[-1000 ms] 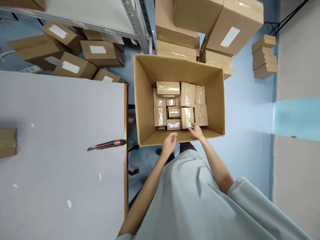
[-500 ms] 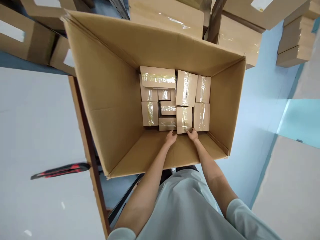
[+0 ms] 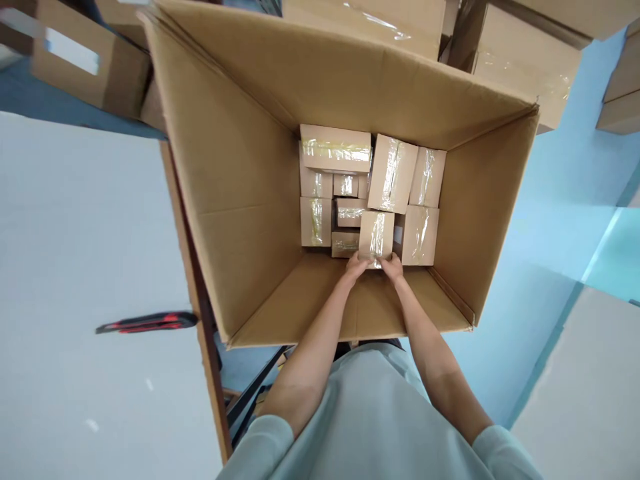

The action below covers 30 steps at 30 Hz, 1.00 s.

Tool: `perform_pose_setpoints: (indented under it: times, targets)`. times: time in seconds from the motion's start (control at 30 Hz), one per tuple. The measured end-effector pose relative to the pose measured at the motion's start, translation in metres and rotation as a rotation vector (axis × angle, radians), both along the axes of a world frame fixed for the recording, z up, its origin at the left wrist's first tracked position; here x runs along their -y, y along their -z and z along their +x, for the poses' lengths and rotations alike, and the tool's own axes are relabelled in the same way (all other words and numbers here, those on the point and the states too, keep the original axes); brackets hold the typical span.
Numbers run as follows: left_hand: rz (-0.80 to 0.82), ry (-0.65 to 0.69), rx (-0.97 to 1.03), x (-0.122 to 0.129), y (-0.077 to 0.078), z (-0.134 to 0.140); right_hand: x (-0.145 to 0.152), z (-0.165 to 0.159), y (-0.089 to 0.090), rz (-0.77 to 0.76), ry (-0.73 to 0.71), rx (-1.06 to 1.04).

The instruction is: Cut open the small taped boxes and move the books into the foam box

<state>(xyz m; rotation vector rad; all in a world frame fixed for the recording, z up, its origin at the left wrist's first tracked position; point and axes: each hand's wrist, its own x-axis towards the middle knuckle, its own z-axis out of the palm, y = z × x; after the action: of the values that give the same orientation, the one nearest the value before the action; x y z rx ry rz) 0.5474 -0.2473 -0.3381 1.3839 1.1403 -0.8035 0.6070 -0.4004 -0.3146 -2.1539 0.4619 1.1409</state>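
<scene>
A large open cardboard carton stands before me with several small taped boxes inside. Both hands grip one small cardboard box near the carton's front wall. My left hand is closed on its lower left corner, and my right hand holds the lower right corner. To the right, across a narrow gap, sits another taped box. Behind the held box a tilted taped box lies on top of others. A longer box rests at the back left.
On the left, a white tabletop carries a black and red utility knife near its wooden edge. Closed cartons stand behind the big carton, and labelled cartons are at the back left. Blue floor shows on the right.
My left hand has come onto the small box, joining the right. The box has moved slightly away from its right neighbour, widening the gap. The whole view has shifted.
</scene>
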Motion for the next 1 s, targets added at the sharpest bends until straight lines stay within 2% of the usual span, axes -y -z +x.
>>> perform_pose_setpoints:
  times: [0.1,0.23,0.3,0.43,0.53,0.6,0.67,0.73,0.83,0.9,1.0]
  targets:
    - [0.087,-0.022,0.033,-0.023,-0.048,0.0,-0.018,-0.002,-0.045,-0.055,0.037,0.08]
    - [0.181,-0.102,0.191,-0.052,-0.127,-0.006,-0.049,0.002,-0.119,-0.028,0.037,0.245]
    - [0.226,-0.205,0.326,-0.063,-0.167,-0.013,-0.067,0.006,-0.162,0.049,0.008,0.375]
    - [0.277,-0.51,0.623,-0.086,-0.248,-0.029,-0.105,0.01,-0.256,0.227,-0.137,0.61]
    - [0.349,-0.644,0.845,-0.109,-0.311,-0.046,-0.14,0.001,-0.323,0.336,-0.207,0.735]
    - [0.453,-0.697,0.95,-0.128,-0.348,-0.064,-0.168,-0.014,-0.361,0.426,-0.254,0.789]
    - [0.582,-0.762,0.981,-0.15,-0.379,-0.092,-0.2,-0.035,-0.39,0.526,-0.337,0.825]
    - [0.683,-0.854,0.972,-0.172,-0.399,-0.129,-0.235,-0.062,-0.411,0.617,-0.452,0.852]
    - [0.779,-1.01,0.93,-0.2,-0.409,-0.199,-0.288,-0.111,-0.423,0.753,-0.627,0.81]
    - [0.822,-1.114,0.867,-0.212,-0.404,-0.251,-0.32,-0.149,-0.417,0.845,-0.739,0.695]
    - [0.832,-1.297,0.75,-0.217,-0.386,-0.324,-0.356,-0.209,-0.392,0.944,-0.904,0.473]
